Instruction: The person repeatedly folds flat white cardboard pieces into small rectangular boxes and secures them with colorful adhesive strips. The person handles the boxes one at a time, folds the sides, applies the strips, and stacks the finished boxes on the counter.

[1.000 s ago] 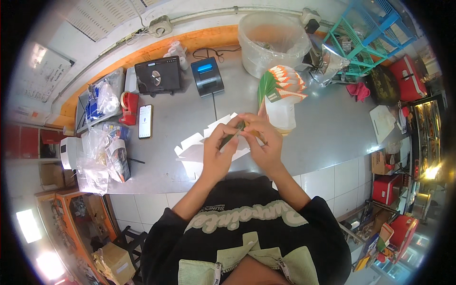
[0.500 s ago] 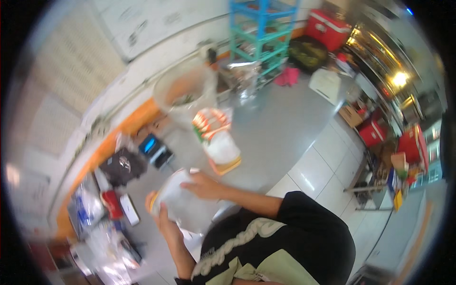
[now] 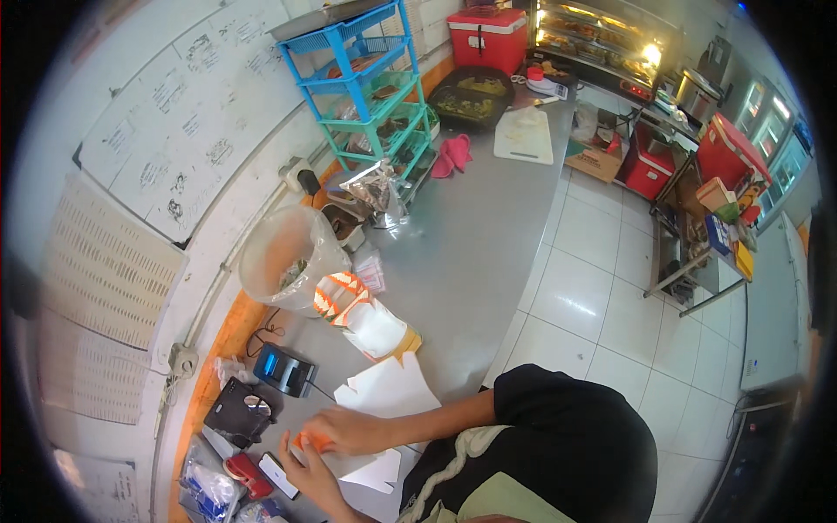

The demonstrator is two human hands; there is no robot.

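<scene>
A white die-cut paperboard carton blank (image 3: 389, 390) lies on the steel counter beneath my right forearm, with notched edges and another white flap showing below the arm. My right hand (image 3: 342, 431) is closed over a part with an orange printed face; whether this is one piece with the white board is hidden. Close beside it my left hand (image 3: 307, 472) has its fingers stretched apart near the orange part. Just beyond the blank stand white cartons (image 3: 377, 331) and orange-and-white patterned cartons (image 3: 342, 298), gathered together.
A phone (image 3: 278, 476), red stapler-like object (image 3: 248, 475), black pouch (image 3: 240, 412) and small device with a lit screen (image 3: 283, 370) sit at left. Behind are a lined bin (image 3: 292, 257), tiered rack (image 3: 370, 96), white cutting board (image 3: 524, 135) and red cooler (image 3: 488, 39).
The view has shifted, so the counter's things appear lower and left. The white board, earlier held between both hands, now rests partly on the counter, and my hands have come together over an orange part.
</scene>
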